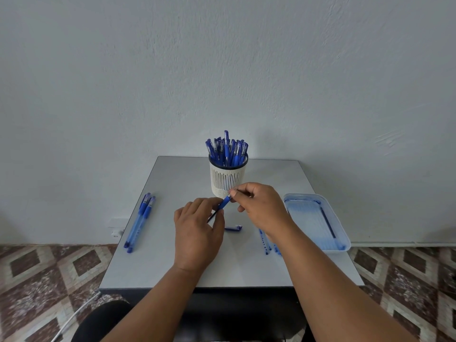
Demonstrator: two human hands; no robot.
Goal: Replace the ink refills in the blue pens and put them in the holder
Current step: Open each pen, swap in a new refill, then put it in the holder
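A pale textured wall is rising behind a grey square tabletop (187,262). A white plastic tray (343,233) of refills is sitting at the tabletop's right edge. A white slotted pen holder (227,178) full of blue pens is standing near the far edge. The left hand (197,233) is pinching a blue pen (224,203) by its dark lower end, and the right hand (262,206) is pinching its upper tip, just before the holder. Two capped blue pens (140,222) are lying near the left edge; a loose blue cap (234,228) is lying at the centre.

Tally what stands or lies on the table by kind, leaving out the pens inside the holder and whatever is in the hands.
Pen holder: 1
White tray: 1
Loose pen cap: 1
Capped blue pens at the left: 2, possibly more, since they overlap
Total: 5 at least; the refills partly hidden by the right forearm cannot be counted.
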